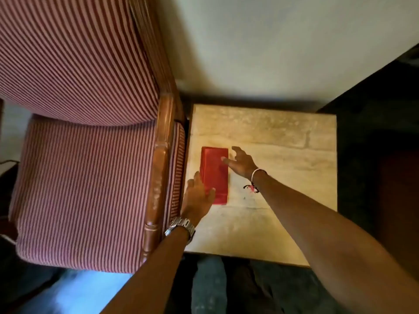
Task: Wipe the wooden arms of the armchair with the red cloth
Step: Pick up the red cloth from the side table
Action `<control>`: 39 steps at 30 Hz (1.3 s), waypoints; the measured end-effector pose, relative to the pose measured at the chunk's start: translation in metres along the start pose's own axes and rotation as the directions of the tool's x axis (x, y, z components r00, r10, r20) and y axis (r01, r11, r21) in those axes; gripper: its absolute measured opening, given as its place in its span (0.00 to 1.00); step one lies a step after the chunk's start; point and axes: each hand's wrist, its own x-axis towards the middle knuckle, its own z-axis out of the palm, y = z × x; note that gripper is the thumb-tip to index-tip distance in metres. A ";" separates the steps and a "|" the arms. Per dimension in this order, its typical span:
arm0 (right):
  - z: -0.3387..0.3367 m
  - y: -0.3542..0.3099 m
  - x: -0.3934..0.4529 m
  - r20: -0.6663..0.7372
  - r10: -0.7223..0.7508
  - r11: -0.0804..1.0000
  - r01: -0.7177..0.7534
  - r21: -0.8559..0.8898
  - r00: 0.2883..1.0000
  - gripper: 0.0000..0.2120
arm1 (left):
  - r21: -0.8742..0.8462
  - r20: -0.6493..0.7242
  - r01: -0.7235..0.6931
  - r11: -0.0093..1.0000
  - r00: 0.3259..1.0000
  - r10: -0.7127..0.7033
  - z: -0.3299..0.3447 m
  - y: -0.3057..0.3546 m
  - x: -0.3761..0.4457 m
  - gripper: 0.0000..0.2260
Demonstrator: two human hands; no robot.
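Observation:
A folded red cloth (215, 171) lies flat near the left edge of a pale side table (283, 177). My left hand (199, 198) rests at the cloth's near left corner, fingers spread and touching it. Over the cloth's right edge my right hand (240, 162) is open, one fingertip on the fabric. Neither hand grips it. The armchair's wooden arm (159, 173) runs just left of the table, beside the red-and-white striped seat (86, 189).
The armchair's striped backrest (74, 57) fills the upper left. A pale wall (272, 41) stands behind the table. Dark furniture (385, 155) borders the table's right side. My legs in dark trousers (226, 286) show below the table's front edge.

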 end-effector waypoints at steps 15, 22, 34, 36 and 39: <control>0.078 0.062 0.107 -0.238 0.273 0.842 -0.112 0.527 0.932 0.23 | -0.174 -0.028 0.170 0.970 0.984 -0.177 0.067 -0.073 0.093 0.23; 0.061 0.032 0.059 -0.146 0.140 0.855 -0.045 0.516 0.979 0.11 | -0.211 -0.034 0.125 0.970 0.990 -0.135 0.043 -0.051 0.075 0.17; 0.092 -0.096 -0.073 0.073 -0.062 0.886 0.021 0.463 0.995 0.14 | -0.470 -0.122 0.069 0.880 0.982 -0.142 -0.134 -0.115 -0.065 0.19; 0.123 -0.103 -0.069 0.019 -0.002 0.958 -0.003 0.286 1.000 0.16 | -0.427 -0.090 0.130 0.895 0.979 -0.185 -0.135 -0.141 -0.059 0.21; 0.162 -0.102 -0.077 -0.258 0.025 0.981 0.026 0.192 0.966 0.30 | -0.380 -0.129 0.136 0.915 0.972 -0.198 -0.138 -0.173 -0.043 0.19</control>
